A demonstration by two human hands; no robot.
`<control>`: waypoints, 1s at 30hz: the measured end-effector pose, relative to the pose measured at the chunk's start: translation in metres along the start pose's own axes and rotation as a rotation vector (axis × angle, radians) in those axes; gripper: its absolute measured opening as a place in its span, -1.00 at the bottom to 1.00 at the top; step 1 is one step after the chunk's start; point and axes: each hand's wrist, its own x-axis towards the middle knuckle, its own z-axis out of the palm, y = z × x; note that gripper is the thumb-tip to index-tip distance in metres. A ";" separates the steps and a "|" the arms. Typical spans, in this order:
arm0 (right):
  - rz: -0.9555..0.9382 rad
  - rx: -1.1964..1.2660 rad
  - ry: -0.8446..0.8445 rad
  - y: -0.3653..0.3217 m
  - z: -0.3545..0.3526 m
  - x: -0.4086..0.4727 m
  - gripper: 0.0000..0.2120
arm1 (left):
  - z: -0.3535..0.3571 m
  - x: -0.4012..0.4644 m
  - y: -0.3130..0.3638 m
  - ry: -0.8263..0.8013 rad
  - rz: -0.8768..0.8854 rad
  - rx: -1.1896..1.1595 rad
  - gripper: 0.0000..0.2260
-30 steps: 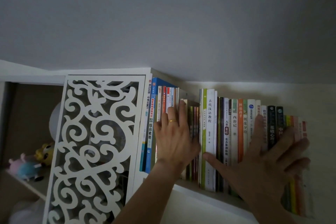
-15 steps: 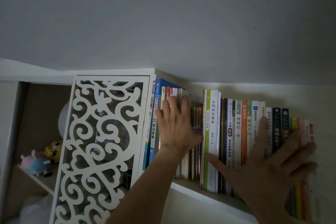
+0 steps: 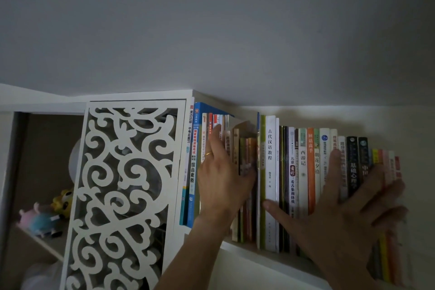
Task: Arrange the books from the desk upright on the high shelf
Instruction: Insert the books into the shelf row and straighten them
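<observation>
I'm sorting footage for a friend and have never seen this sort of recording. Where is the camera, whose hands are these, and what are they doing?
No machine here: the single camera sits on a person's head, tilted up at a high white shelf, and the two bare hands are that person's own. A row of books stands upright on the shelf, spines out. The left hand, which wears a ring, lies against the shorter books beside a tall blue book. The right hand is spread flat across the spines further right, its thumb reaching a white book. Both press with straight fingers; neither grips anything. Left of the books is a white cut-out panel, and behind it a lower shelf with plush toys.
</observation>
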 end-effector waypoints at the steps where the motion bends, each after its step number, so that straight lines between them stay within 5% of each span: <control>1: -0.001 0.001 -0.006 0.000 0.000 0.000 0.40 | 0.000 -0.001 0.000 0.009 -0.017 0.011 -0.24; 11: 0.018 0.089 -0.062 -0.017 -0.013 -0.001 0.55 | -0.002 0.005 0.010 -0.038 -0.088 0.191 -0.53; 22: 0.034 0.085 -0.069 -0.019 -0.006 -0.001 0.52 | -0.007 -0.001 0.010 -0.070 -0.118 0.041 -0.41; 30: 0.049 0.068 -0.054 -0.029 -0.004 -0.003 0.48 | -0.002 0.014 0.008 -0.128 -0.049 0.192 -0.25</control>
